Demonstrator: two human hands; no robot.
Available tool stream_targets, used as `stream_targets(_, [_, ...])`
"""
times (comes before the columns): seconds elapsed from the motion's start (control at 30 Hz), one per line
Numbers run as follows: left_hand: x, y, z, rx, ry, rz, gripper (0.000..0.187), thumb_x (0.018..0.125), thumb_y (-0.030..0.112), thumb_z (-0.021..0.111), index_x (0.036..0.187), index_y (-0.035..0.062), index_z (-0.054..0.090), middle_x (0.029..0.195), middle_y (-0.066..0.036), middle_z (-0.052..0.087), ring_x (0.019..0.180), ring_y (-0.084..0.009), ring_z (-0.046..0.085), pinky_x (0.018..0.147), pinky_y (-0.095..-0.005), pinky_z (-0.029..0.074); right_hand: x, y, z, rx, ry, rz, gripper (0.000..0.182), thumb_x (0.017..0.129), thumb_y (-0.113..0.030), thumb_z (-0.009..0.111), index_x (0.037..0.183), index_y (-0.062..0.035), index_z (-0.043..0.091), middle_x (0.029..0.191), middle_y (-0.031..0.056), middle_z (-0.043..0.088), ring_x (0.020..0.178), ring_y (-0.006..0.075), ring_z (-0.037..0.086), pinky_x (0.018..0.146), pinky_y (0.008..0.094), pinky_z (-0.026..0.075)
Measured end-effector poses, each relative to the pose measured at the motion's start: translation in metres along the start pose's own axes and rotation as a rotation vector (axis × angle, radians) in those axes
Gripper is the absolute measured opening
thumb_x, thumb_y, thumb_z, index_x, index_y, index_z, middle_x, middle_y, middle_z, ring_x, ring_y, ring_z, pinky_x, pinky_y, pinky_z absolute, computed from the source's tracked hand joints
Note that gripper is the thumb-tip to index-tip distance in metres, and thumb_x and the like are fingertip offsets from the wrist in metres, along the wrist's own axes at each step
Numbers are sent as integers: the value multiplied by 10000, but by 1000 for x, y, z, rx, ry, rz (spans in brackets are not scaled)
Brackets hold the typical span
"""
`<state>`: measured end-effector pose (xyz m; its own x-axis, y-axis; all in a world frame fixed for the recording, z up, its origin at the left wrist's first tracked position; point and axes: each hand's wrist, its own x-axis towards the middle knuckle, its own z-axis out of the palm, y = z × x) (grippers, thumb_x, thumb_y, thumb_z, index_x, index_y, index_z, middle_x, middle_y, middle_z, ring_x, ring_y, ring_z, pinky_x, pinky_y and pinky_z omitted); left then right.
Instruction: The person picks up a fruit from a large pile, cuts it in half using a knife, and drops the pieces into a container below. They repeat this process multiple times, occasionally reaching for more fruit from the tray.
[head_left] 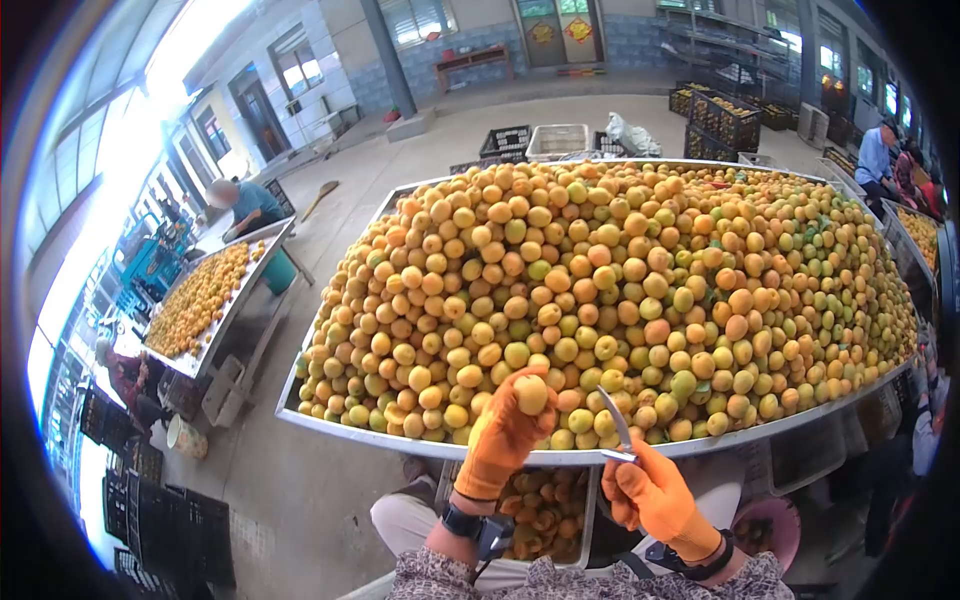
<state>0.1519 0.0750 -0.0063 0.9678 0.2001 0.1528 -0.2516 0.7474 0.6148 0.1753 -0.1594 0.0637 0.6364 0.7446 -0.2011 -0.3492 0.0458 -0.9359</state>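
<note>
An orange glove covers my left hand [505, 430], whose fingers are closed around a yellow-orange fruit [532, 395] at the near edge of the heap. My right hand [655, 495], gloved alike, grips a small knife [616, 424] with its curved blade pointing up and to the left. The blade is apart from the held fruit. Behind both hands a large pile of yellow, orange and greenish fruits [560, 290] fills a metal-edged table [390, 436]. Below my hands, between my knees, a crate [589, 520] holds cut orange fruit pieces [540, 500].
A pink basin [785, 530] stands at the lower right. Another fruit table [215, 350] is on the left, with a person [258, 207] behind it and another [125, 375] near its end. Black crates [722, 122] are stacked at the back right, near a person in blue [876, 158].
</note>
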Motion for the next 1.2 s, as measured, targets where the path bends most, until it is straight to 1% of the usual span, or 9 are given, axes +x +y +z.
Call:
stream_targets(0.1, [-35, -1, 18, -12, 51, -17, 570, 932, 316, 636, 1360, 3, 427, 1108, -130, 620, 875, -180, 588, 763, -266, 483, 4, 15, 12, -32, -81, 31, 319, 985, -375, 547, 952, -59, 521, 705, -8, 519, 505, 53, 471, 449, 209, 380])
stream_targets(0.27, [-73, 10, 24, 271, 101, -43, 699, 806, 301, 787, 1338, -19, 463, 1174, -135, 596, 878, -129, 580, 692, -238, 456, -3, 29, 26, -182, -154, 1, 463, 933, -499, 579, 931, -39, 538, 634, -16, 483, 483, 55, 448, 426, 208, 352])
stream_targets(0.37, [-84, 14, 35, 270, 57, -88, 715, 772, 291, 815, 1324, -17, 481, 1188, -130, 589, 861, -105, 565, 686, -226, 450, -9, 36, 25, -284, -199, 35, 353, 990, -384, 536, 976, -32, 530, 611, 8, 493, 520, 94, 469, 499, 257, 393])
stream_targets(0.57, [-98, 13, 34, 242, 25, -152, 694, 801, 375, 776, 1307, -12, 501, 1120, -134, 595, 841, -140, 554, 688, -253, 465, -13, 41, 22, -501, -197, -106, 359, 976, -377, 555, 989, -20, 520, 595, 87, 453, 501, 198, 443, 509, 319, 394])
stream_targets(0.7, [-104, 13, 35, 214, -4, -165, 688, 804, 380, 773, 1301, -13, 507, 1114, -142, 599, 874, -166, 574, 691, -272, 474, -15, 39, 24, -504, -205, -155, 446, 961, -456, 559, 881, -19, 515, 568, -17, 453, 494, 65, 405, 459, 249, 342])
stream_targets(0.77, [-107, 11, 35, 188, -47, -176, 667, 843, 357, 744, 1335, -10, 483, 1131, -90, 596, 994, -141, 575, 854, -262, 457, -17, 40, 23, -569, -227, -138, 367, 965, -381, 569, 998, -20, 515, 598, 118, 467, 506, 254, 464, 519, 339, 410])
stream_targets(0.9, [-112, 2, 39, 146, -28, -160, 678, 843, 364, 744, 1335, -21, 480, 1134, -94, 603, 1036, -161, 584, 888, -283, 470, -19, 50, 23, -560, -235, -104, 360, 964, -376, 569, 1005, -22, 516, 613, 129, 486, 515, 280, 484, 520, 347, 414])
stream_targets(1.0, [-120, 0, 48, 220, 47, -139, 692, 818, 392, 761, 1290, -49, 511, 1091, -149, 626, 1023, -217, 609, 928, -336, 481, -22, 59, 27, -583, -204, -200, 338, 965, -355, 571, 1005, -23, 516, 631, 142, 501, 528, 316, 501, 522, 355, 418])
stream_targets(1.2, [-122, 10, 46, 384, -30, -169, 716, 791, 411, 779, 1276, -54, 532, 1119, -122, 628, 1050, -195, 601, 925, -320, 479, -24, 72, 33, -561, -118, -391, 308, 956, -324, 589, 1000, -28, 517, 658, 174, 538, 585, 396, 551, 532, 378, 434])
